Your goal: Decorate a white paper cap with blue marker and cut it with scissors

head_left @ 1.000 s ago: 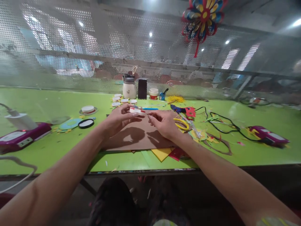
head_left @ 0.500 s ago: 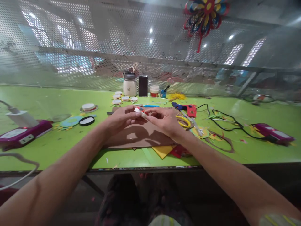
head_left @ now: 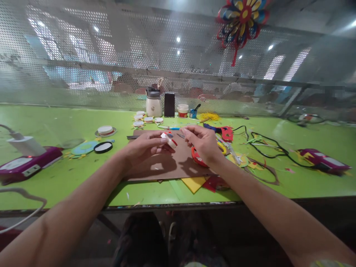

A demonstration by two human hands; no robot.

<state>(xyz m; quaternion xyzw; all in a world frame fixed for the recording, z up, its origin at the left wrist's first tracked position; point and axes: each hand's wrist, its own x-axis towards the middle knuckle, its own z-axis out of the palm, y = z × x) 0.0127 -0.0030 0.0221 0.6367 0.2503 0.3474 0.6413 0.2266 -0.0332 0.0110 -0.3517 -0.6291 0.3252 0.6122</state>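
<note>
My left hand (head_left: 144, 146) pinches a small round white-and-red craft piece (head_left: 169, 141) between thumb and fingers, above a brown cardboard sheet (head_left: 155, 168). Part of a dark blue patch shows on the piece's upper side. My right hand (head_left: 201, 142) is closed, a short distance to the right. A pair of scissors (head_left: 197, 157) is in it: the red handle loop shows below the palm, and a metal tip sticks out left of the fingers. Most of the blades are hidden. Beyond the right hand lies a yellow handle loop (head_left: 222, 148).
Several white round pieces (head_left: 148, 119), a jar (head_left: 154, 104), a phone (head_left: 169, 105) and paint pots (head_left: 183, 110) stand at the back. A black ring (head_left: 102, 147) lies left. Purple power strips (head_left: 324, 161) sit at both sides, with a black cable. Paper scraps lie right.
My hands have moved apart; the left keeps the white-and-red piece. The scissors' red loop and metal tip now show at my right hand. The view has tilted up slightly.
</note>
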